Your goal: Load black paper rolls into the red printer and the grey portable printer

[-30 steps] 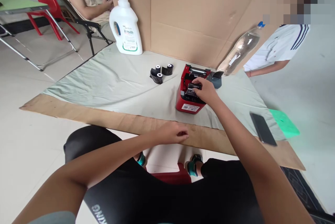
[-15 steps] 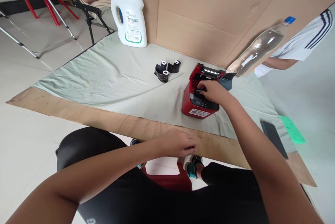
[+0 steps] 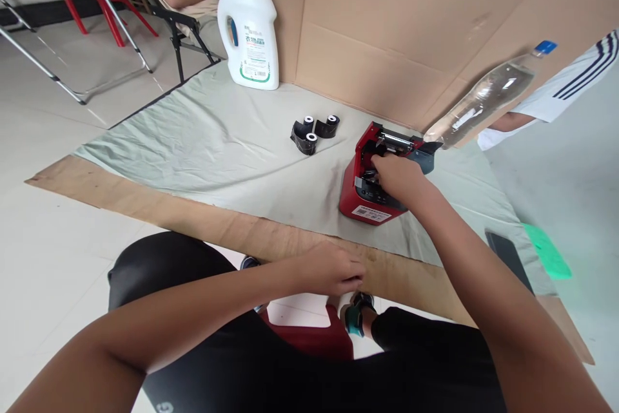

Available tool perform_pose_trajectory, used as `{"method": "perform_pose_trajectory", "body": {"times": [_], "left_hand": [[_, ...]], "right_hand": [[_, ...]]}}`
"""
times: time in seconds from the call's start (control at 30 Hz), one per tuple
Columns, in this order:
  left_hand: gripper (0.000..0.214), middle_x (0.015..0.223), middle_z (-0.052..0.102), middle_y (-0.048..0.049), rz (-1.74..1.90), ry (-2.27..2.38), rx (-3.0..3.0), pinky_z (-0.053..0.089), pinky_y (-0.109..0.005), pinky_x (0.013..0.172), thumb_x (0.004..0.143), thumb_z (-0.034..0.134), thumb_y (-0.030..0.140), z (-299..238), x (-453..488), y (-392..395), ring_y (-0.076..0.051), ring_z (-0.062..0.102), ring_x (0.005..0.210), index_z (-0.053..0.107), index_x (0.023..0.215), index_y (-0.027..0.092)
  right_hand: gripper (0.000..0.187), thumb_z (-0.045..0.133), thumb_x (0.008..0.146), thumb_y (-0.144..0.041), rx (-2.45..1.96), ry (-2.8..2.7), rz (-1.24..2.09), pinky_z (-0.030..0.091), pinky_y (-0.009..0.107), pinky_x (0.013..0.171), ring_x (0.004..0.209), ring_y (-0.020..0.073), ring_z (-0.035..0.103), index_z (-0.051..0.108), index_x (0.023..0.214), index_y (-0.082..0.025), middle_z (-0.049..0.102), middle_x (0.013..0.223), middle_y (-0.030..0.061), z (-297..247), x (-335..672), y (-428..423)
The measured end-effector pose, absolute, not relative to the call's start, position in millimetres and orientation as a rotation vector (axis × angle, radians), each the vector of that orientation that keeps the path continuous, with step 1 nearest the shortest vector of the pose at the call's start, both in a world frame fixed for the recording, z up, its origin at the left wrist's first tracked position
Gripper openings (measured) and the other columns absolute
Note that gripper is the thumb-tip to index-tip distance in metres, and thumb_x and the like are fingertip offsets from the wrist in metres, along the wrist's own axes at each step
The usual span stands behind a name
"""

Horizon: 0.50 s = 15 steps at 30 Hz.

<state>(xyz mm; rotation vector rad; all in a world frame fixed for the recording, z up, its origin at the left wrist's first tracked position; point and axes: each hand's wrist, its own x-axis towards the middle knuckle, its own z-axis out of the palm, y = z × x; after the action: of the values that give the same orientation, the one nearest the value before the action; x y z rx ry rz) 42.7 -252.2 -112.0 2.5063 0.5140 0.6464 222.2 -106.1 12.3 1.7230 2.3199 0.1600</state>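
Note:
A small red label printer (image 3: 358,197) stands open on a pale green cloth (image 3: 213,142), its grey lid (image 3: 425,155) tipped back to the right. My right hand (image 3: 399,178) reaches into the printer's open bay, fingers curled down onto a black part inside; what they grip is hidden. My left hand (image 3: 333,268) rests loosely curled over the near cardboard edge (image 3: 193,223), holding nothing that I can see. Black ribbon rolls with white cores (image 3: 313,131) lie on the cloth to the printer's left.
A white detergent jug (image 3: 249,26) stands at the back against a cardboard wall (image 3: 387,33). A clear plastic bottle (image 3: 483,104) leans at the right. A dark phone (image 3: 510,258) and a green pad (image 3: 546,249) lie right. Seated people are behind and right.
The view has shifted slightly, so the printer sits a little to the right in frame. My right hand has pushed deeper into the printer's bay. My left hand has barely moved.

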Motion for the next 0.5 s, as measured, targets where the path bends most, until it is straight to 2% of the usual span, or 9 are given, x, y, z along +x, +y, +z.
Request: {"method": "perform_pose_trajectory", "body": {"times": [0.13,0.23,0.37,0.5], "left_hand": [[0.015,0.080,0.074,-0.0024,0.637,0.514,2.514,0.036,-0.032,0.059,0.097,0.063,0.024,-111,43,-252,-0.016,0.064,0.072,0.068,0.084,0.020],[0.015,0.083,0.075,-0.0030,0.622,0.522,2.515,0.036,-0.031,0.060,0.097,0.064,0.024,-109,43,-253,-0.016,0.064,0.073,0.069,0.084,0.020],[0.017,0.083,0.076,-0.0023,0.591,0.521,2.555,0.036,-0.032,0.060,0.097,0.063,0.026,-108,42,-253,-0.016,0.064,0.073,0.069,0.083,0.020],[0.017,0.085,0.076,-0.0021,0.602,0.508,2.605,0.038,-0.033,0.060,0.098,0.061,0.025,-110,43,-252,-0.017,0.067,0.078,0.069,0.085,0.019]], "right_hand": [[0.035,0.055,0.093,-0.010,1.684,2.282,0.208,0.057,0.048,0.080,0.103,0.0411,0.074,0.069,0.125,-0.012,0.072,0.119,0.0286,16,216,-107],[0.024,0.065,0.092,-0.015,1.629,2.203,0.113,0.058,0.053,0.083,0.110,0.0458,0.073,0.076,0.113,-0.012,0.073,0.119,0.0290,20,211,-100],[0.015,0.072,0.086,-0.011,1.723,2.204,0.085,0.057,0.060,0.086,0.110,0.0505,0.073,0.081,0.099,-0.010,0.074,0.113,0.0319,24,203,-100],[0.012,0.076,0.083,-0.012,1.844,2.191,0.173,0.055,0.060,0.086,0.106,0.0489,0.073,0.082,0.093,-0.012,0.075,0.104,0.0295,27,206,-113]]}}
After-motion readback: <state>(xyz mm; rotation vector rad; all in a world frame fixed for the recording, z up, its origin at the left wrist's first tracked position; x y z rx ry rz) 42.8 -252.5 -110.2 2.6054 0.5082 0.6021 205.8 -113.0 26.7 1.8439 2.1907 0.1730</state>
